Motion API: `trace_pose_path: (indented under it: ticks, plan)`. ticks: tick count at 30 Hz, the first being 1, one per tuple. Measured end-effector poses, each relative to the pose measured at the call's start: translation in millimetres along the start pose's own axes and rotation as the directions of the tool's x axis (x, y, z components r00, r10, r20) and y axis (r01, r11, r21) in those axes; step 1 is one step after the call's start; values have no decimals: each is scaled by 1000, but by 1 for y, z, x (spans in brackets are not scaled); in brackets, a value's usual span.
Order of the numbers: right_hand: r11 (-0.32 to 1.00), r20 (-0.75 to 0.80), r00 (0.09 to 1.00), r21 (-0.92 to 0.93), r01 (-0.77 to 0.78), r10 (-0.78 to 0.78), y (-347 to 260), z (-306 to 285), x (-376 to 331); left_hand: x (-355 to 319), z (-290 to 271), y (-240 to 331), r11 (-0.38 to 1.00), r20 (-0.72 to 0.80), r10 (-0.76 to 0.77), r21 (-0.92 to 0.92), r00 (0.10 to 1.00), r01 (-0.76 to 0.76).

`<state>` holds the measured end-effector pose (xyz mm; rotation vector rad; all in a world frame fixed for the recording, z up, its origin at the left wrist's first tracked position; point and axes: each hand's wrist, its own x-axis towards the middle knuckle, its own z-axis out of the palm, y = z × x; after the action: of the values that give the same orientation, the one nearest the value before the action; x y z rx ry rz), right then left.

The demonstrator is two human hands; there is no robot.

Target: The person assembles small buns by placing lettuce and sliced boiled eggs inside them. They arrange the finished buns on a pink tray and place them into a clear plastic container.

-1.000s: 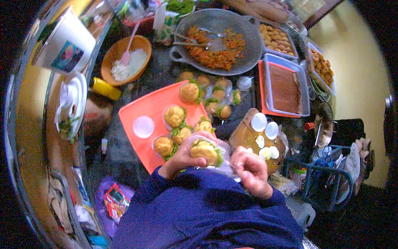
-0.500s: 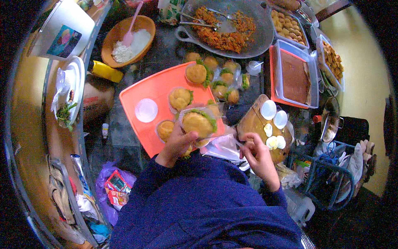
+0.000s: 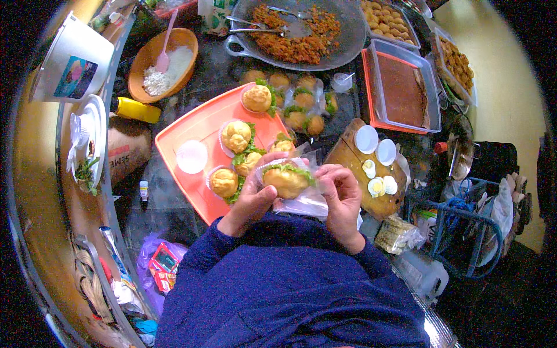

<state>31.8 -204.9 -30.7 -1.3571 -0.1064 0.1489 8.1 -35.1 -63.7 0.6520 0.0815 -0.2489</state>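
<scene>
The filled bun [image 3: 285, 182] is in front of your waist, just above the near edge of the orange tray [image 3: 204, 126], with the fingers of your left hand [image 3: 255, 200] closed around it and those of your right hand [image 3: 341, 197] pinched together on the clear plastic [image 3: 301, 207] beside it. Behind it on the tray sit more filled buns [image 3: 236, 137] and an empty white paper cup [image 3: 191, 157]; to your right, a wooden board [image 3: 350, 152] carries cut eggs [image 3: 376, 187], and farther back on the dark bench [image 3: 165, 194] stands a wide pan [image 3: 350, 36] of orange filling [image 3: 301, 49].
</scene>
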Motion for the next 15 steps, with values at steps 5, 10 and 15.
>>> trace_pose_path:
  ticks: [5, 10, 15]
  plan:
    - [999, 13, 1000, -42, -26, 26, -12, -17, -10, 0, -5, 1, 943, 48, -23, 334, 999, 6]
    - [976, -66, 997, -213, -49, 35, -15, -42, -30, 15, -4, -5, 636, 315, 90, 712, 945, -298]
    - [953, -192, 977, -266, -147, 97, -14, -68, -62, 33, 11, -23, 556, 491, -17, 728, 871, -400]
